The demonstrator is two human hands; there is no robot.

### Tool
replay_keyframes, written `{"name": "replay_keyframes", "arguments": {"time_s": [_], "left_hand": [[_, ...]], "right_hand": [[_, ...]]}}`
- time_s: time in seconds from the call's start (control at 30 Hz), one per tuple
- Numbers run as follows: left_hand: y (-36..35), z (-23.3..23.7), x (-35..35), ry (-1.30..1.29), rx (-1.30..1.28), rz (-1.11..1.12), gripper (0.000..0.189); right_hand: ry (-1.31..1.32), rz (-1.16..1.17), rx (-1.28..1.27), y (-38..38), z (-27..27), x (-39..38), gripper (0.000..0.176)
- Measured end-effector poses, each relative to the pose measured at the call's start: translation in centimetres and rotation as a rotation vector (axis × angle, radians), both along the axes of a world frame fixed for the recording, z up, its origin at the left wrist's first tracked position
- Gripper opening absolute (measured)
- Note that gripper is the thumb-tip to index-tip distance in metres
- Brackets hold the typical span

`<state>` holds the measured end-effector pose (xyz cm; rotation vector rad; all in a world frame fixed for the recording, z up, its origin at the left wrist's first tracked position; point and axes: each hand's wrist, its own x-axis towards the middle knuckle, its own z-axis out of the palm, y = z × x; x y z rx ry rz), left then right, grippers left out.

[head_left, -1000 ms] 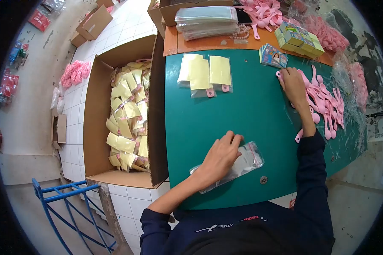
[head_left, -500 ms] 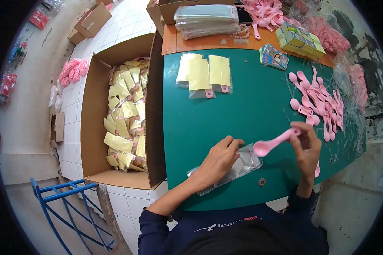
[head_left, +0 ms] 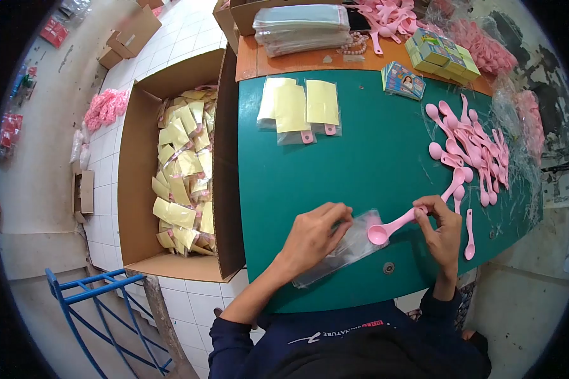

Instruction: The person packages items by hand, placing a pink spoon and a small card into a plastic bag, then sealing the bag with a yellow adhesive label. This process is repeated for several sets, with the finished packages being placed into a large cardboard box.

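Partly beneath left hand, clear plastic bag.

- Centre of the green table: bare from the yellow packets at the far edge down to the hands; a hand passes freely here.
- Near edge: occupied. The left hand lies on the clear bag, fingers pinched at its mouth. The right hand grips a pink spoon that bridges the gap between the hands.
- Right side: blocked by a heap of spoons; a loose spoon lies just beside the right hand.
- Left side: the cardboard box stands hard against the table edge.
- Far edge: an open strip between the packets and the card stack.
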<state>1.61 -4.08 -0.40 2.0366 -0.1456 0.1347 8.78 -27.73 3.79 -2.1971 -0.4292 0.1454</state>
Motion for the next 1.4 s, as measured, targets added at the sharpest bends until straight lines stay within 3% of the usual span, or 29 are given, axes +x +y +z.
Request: {"name": "replay_keyframes", "arguments": {"time_s": [0.07, 0.2, 0.3, 0.57, 0.7, 0.93, 1.13, 1.23, 1.3, 1.4], "left_hand": [[0.4, 0.7, 0.5, -0.076, -0.127, 0.039, 0.011], [1.5, 0.7, 0.3, 0.277, -0.485, -0.015, 0.016], [1.3, 1.1, 0.3, 0.308, -0.469, -0.026, 0.024], [1.3, 1.1, 0.4, 0.302, -0.448, -0.009, 0.031], [1.5, 1.1, 0.4, 0.294, -0.465, -0.058, 0.032], [1.5, 1.3, 0.4, 0.311, -0.476, -0.070, 0.033], [0.9, 1.7, 0.2, 0.277, -0.513, -0.095, 0.034], [0.0, 2.5, -0.5, 0.188, -0.657, -0.036, 0.037], [-0.4, 3.4, -0.6, 0.136, -0.790, 0.047, 0.032], [1.1, 5.1, -1.4, 0.170, -0.583, -0.097, 0.025]], "right_hand": [[0.032, 0.005, -0.005, -0.1, 0.4, 0.0, 0.012], [-0.007, -0.117, 0.182, 0.5, 0.5, 0.2, 0.011], [-0.121, -0.190, 0.447, 1.6, 1.1, 0.3, 0.013], [-0.057, 0.047, 0.342, 3.0, 2.3, 0.2, 0.017], [-0.255, -0.104, 0.367, 2.6, 2.7, 1.4, 0.018], [-0.043, 0.069, 0.441, 3.4, 2.4, 0.9, 0.019], [-0.139, 0.246, 0.190, 4.1, 3.0, 0.9, 0.027], [-0.083, 0.297, 0.281, 4.9, 3.4, 0.2, 0.027], [-0.193, 0.342, 0.349, 4.7, 3.6, 0.2, 0.028], [-0.218, 0.410, 0.469, 4.6, 4.1, 0.2, 0.031]]}}
